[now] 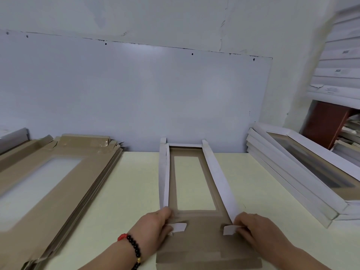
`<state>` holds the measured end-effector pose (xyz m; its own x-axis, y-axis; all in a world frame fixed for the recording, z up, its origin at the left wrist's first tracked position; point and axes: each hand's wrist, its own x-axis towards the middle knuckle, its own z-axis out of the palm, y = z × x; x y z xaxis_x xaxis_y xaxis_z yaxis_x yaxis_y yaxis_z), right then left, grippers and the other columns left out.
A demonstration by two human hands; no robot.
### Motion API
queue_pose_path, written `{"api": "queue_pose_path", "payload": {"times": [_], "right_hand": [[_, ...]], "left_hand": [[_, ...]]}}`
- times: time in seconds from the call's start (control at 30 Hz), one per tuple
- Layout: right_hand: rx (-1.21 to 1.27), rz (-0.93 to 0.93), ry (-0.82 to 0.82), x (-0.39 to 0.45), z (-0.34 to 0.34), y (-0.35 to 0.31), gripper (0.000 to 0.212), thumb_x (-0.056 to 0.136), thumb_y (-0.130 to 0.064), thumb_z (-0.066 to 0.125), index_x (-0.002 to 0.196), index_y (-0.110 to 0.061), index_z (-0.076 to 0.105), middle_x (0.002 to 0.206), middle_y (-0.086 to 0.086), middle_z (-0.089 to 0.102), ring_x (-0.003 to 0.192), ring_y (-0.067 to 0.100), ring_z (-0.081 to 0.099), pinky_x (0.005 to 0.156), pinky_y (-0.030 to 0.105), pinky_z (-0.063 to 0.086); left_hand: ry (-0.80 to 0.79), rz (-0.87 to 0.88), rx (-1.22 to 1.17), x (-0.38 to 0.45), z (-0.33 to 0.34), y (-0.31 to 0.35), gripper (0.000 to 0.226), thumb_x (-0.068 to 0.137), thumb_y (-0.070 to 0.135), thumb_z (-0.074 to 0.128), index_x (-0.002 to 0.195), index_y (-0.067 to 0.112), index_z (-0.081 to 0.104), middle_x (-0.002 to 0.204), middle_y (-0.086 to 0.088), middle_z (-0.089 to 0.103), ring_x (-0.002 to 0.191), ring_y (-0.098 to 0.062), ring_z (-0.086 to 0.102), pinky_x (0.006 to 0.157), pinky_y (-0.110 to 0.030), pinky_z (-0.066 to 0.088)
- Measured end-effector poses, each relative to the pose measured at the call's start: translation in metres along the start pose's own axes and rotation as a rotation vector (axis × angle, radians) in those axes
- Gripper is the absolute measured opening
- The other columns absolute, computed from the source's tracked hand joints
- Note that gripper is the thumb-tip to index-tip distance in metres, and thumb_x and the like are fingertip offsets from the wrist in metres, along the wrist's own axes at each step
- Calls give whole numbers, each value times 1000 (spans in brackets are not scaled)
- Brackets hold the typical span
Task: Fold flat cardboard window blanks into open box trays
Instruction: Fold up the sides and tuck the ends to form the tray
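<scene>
Window blank (196, 199) lies lengthwise at centre of cream table (136, 191), far end touching the wall panel (136, 94). Brown inner face up, rectangular window cut-out showing table through it. Both long side walls stand raised, white faces outward; short far wall also up. Near end flap flat on table toward person. Nothing inside the half-formed tray.

Left hand (153, 228): fingers curled, pinching the small white corner tab (178, 227) at near end of left wall. Beaded bracelet (134, 250) on that wrist. Right hand (257, 230): fingers curled, pinching the matching right tab (229, 229) at near end of right wall. Both tabs turned inward, apart from each other.

L side: stack of flat blanks (58, 182), brown face up, window visible on top sheet, far end near wall. Bare table strip between stack and blank.

R side: stack of folded trays (303, 172), white outside, nested/piled at an angle, well apart from blank's far end, nearer at the hands. Contents of top tray: cannot tell, blurred.

Far R: white shelving w/ stacked sheets, blurred.
</scene>
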<state>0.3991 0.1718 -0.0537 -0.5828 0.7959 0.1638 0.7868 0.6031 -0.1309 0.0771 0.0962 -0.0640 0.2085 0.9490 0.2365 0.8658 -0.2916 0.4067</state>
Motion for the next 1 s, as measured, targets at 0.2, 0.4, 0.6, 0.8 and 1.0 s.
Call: {"api": "queue_pose_path", "payload": {"times": [0.2, 0.4, 0.6, 0.8, 1.0], "right_hand": [[9, 22, 25, -7, 0, -3, 15, 101, -34, 42, 110, -27, 51, 106, -14, 60, 98, 5, 54, 82, 16, 39], [89, -110, -58, -22, -14, 3, 66, 86, -4, 60, 140, -36, 39, 131, -29, 45, 111, -12, 50, 94, 5, 37], [50, -208, -132, -25, -15, 16, 68, 66, -18, 77, 129, -31, 55, 142, -25, 44, 105, -7, 59, 84, 9, 47], [-29, -167, -223, -20, -5, 32, 69, 94, -31, 41, 138, -64, -1, 141, -52, -10, 131, -17, 18, 105, 2, 2], [-90, -231, -183, -23, -13, 23, 75, 86, -30, 54, 143, -55, 13, 146, -47, 8, 129, -14, 32, 102, -2, 9]], "left_hand": [[-14, 105, 1, -3, -5, -2, 32, 95, 23, 46, 72, 32, 26, 74, 21, 38, 66, -1, 40, 62, -9, 30], [48, 230, 10, -15, -10, -6, 32, 81, -5, 63, 102, 16, 72, 117, -3, 66, 100, -13, 67, 88, -17, 50], [-176, 206, 97, -22, -18, -16, 69, 81, 10, 36, 147, 34, 36, 155, 18, 18, 125, -7, 43, 103, -12, 29], [-250, 169, 107, -20, -19, -15, 76, 82, 30, 54, 150, 39, 22, 151, 31, -2, 138, 6, 21, 106, -2, 13], [-328, 176, 133, -22, -18, -17, 92, 80, 62, 56, 151, 43, 0, 152, 32, -17, 141, 4, 13, 113, -12, 9]]}}
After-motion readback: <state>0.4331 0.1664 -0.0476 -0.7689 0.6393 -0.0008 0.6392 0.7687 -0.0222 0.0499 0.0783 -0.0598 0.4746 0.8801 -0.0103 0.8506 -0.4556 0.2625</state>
